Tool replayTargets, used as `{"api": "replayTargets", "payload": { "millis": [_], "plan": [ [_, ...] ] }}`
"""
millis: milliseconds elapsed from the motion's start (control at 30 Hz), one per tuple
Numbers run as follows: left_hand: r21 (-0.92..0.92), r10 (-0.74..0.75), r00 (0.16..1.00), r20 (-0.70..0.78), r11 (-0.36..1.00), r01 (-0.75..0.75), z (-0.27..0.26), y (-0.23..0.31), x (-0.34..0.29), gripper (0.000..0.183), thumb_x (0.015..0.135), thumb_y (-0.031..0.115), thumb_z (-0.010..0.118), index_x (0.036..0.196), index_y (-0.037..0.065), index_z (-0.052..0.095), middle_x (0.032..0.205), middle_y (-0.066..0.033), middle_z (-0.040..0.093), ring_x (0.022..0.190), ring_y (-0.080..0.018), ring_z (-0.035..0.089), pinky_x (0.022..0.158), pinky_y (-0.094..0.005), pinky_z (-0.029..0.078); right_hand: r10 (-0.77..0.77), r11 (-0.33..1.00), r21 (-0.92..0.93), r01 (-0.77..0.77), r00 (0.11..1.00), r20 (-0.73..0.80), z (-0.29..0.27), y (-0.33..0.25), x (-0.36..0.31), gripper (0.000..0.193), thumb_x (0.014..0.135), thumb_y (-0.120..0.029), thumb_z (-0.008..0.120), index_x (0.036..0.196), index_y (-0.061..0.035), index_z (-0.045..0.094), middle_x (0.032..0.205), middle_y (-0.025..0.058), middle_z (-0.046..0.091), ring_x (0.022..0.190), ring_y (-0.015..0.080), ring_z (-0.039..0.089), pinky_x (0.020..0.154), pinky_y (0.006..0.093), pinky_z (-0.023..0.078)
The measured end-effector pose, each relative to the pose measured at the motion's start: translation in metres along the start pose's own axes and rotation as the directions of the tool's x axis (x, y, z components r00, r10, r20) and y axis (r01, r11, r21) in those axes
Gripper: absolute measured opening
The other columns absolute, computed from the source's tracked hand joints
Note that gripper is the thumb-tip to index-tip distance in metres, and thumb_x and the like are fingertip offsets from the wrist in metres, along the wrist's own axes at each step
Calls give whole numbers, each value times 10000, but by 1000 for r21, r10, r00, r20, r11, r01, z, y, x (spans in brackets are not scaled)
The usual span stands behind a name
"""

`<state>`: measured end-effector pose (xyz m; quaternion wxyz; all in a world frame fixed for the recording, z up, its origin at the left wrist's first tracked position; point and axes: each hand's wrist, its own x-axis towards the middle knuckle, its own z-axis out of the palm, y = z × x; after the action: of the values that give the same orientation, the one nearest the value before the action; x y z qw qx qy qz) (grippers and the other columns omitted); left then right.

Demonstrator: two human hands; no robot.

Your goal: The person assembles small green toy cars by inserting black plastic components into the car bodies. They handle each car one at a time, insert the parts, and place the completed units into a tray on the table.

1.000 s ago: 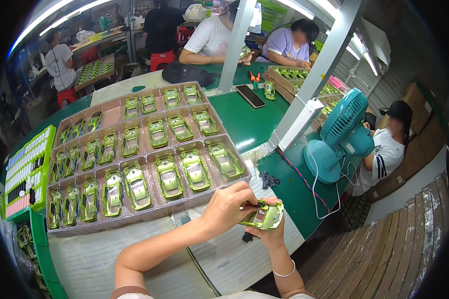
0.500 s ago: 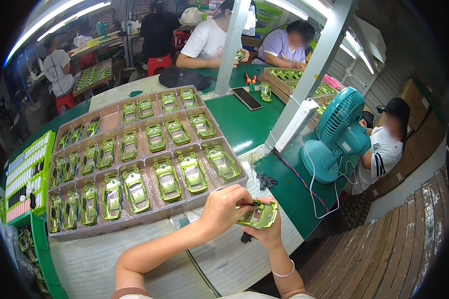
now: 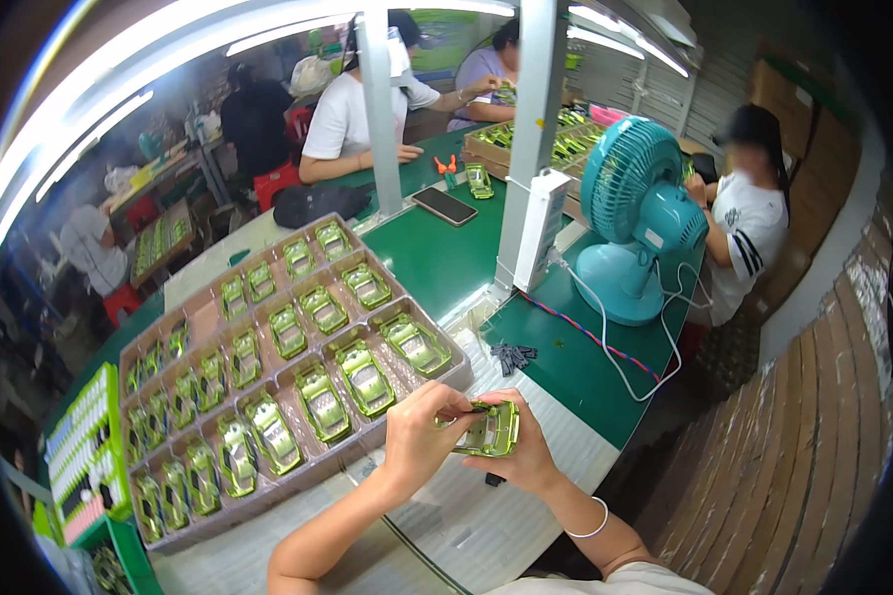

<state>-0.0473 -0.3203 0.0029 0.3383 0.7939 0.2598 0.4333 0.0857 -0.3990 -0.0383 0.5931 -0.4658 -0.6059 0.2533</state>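
Note:
My right hand (image 3: 528, 454) grips a shiny green toy car body shell (image 3: 503, 432), its hollow inner side turned up. At the shell's left edge my left hand (image 3: 422, 428) is closed in a pinch. A small black part shows at its fingertips, partly hidden by the fingers. To the left lies a large compartmented tray (image 3: 367, 436), most of its pockets holding similar green shells (image 3: 364, 378). Several black parts (image 3: 513, 358) are heaped on the table beyond my hands, and another dark piece (image 3: 493, 480) lies below the shell.
A teal fan (image 3: 625, 258) with trailing white cable stands right of a grey post (image 3: 531, 139). A phone (image 3: 445, 206) and orange-handled pliers (image 3: 447, 171) lie farther off. A green rack (image 3: 79, 446) of small parts is at left. Several people work around.
The view has swung, shifting the tray lower and the fan left. My hands stay together at the shell. Across the table, a person in white now reaches an arm toward the person in purple.

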Motion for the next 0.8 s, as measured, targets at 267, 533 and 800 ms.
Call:
{"api": "replayTargets", "payload": {
  "millis": [267, 533, 800],
  "plan": [
    [41, -56, 998, 10, 998, 55, 0, 2, 0, 191, 641, -49, 733, 742, -11, 576, 727, -46, 593, 683, -123, 634, 614, -238, 537, -26, 998, 52, 28, 999, -45, 1, -13, 2, 670, 582, -59, 804, 1141, -79, 436, 1104, 83, 453, 1048, 221, 491, 826, 317, 464],
    [56, -149, 988, 27, 987, 148, 5, 7, 1, 211, 639, -53, 717, 786, 3, 576, 744, -53, 627, 700, -126, 640, 640, -238, 527, -36, 999, 15, 37, 997, -65, -4, -14, 2, 636, 613, -94, 791, 1149, -91, 449, 1109, 89, 465, 1023, 244, 518, 829, 321, 519],
    [44, -136, 991, 16, 990, 135, 7, 8, 2, 201, 650, -21, 737, 766, -2, 573, 716, -64, 627, 657, -142, 644, 612, -249, 527, -18, 1000, -3, 18, 998, -63, -6, -13, 1, 642, 612, -106, 795, 1153, -95, 449, 1093, 87, 471, 1014, 237, 517, 801, 323, 519]
  ]
}}
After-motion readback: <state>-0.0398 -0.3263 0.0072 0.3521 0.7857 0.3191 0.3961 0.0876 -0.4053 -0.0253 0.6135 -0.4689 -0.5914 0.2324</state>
